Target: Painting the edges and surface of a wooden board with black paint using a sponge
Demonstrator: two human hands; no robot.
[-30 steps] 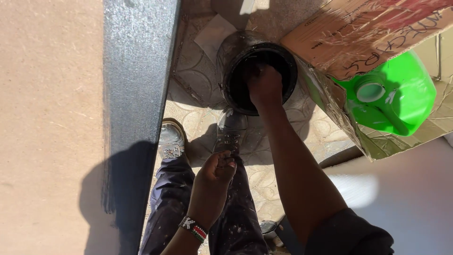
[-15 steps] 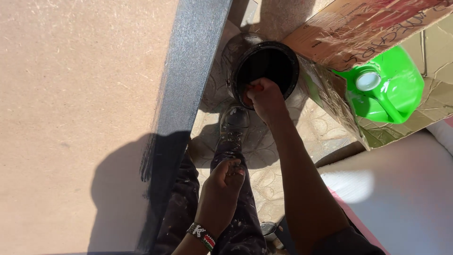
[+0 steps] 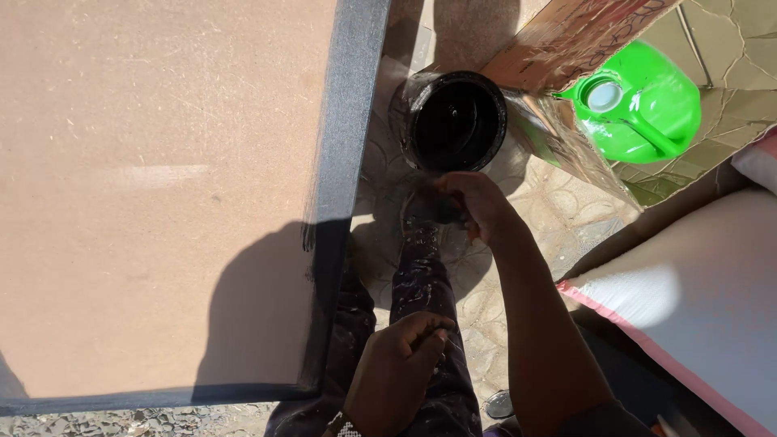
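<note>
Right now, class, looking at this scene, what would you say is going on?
A person stands beside a brown board whose edges are painted black. Their right hand is just outside the rim of an open black paint tin on the patterned floor, holding something dark that is hard to make out. The left hand hangs loosely curled over paint-spattered trousers. A green jug sits by cardboard.

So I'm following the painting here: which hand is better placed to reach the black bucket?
Right hand: it sits just below the black bucket rim. Left hand is curled near the lap, farther off.
</note>
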